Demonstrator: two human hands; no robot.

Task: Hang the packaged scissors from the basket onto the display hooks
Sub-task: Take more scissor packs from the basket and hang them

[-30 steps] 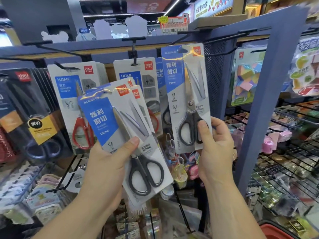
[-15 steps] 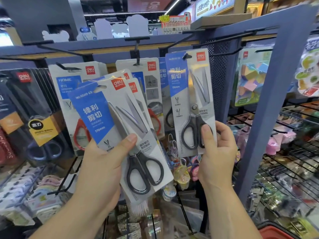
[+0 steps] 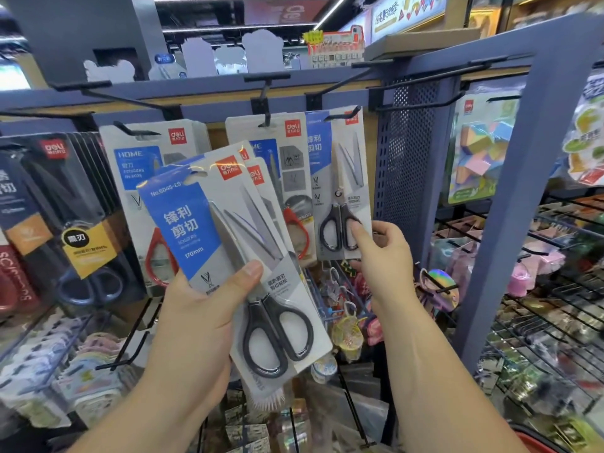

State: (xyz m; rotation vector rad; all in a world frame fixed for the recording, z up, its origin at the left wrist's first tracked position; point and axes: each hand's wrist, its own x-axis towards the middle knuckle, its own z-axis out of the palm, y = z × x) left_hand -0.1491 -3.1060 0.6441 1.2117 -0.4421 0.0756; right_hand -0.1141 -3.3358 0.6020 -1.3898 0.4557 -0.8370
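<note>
1. Holding a fanned stack of packaged scissors in my left hand, I have my thumb pressed across the front card and my fingers wrapped behind it. The front card carries black-handled scissors and a blue label. At least two more cards peek out behind it.
2. My right hand pinches the lower right corner of a single pack. My thumb lies on the front over the black handle and my fingers curl behind the card's edge.
3. That single pack is up at the display, upright, with its top at a black hook whose tip shows in front of the hang hole. I cannot tell whether the card's weight rests on the hook.
4. My hands are well apart. The left is lower and nearer to me, and the right is higher, at the rack.
5. Red-handled scissors packs hang on their own hook just left of the single pack, partly hidden by my fanned stack. Dark packs fill the far left.
6. A perforated panel stands just right of the single pack, and a blue post rises further right.
</note>
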